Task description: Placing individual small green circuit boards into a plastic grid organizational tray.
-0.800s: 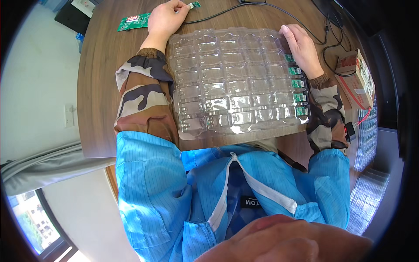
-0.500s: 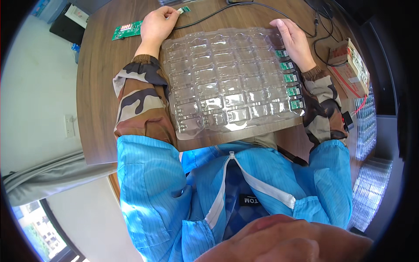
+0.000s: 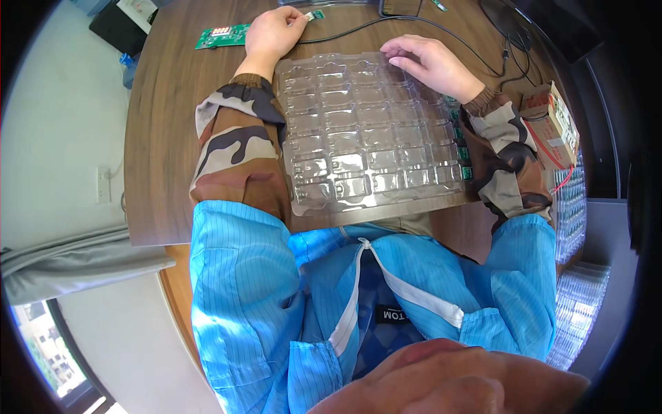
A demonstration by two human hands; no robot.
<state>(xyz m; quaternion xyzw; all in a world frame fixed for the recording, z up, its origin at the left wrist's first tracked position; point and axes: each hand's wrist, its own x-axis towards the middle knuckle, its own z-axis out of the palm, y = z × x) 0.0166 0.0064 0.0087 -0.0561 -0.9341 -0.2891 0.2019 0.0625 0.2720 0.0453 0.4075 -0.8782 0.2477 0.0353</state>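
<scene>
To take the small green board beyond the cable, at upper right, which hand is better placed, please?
Probably the right hand: it is nearer to that board and looks empty. The left hand is farther away, pinching another small board.

The head-worn fisheye camera looks steeply down, near the clear plastic tray of rectangular pockets (image 3: pixel 365 141); its view spans the brown wood-grain table (image 3: pixel 172 145) around that tray and the blue pinstriped jacket (image 3: pixel 327 290) on the tray's near side.

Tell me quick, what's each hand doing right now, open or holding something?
Left hand: closed, pinching a small green circuit board.
Right hand: open, nothing visible in it, by the clear tray.
</scene>
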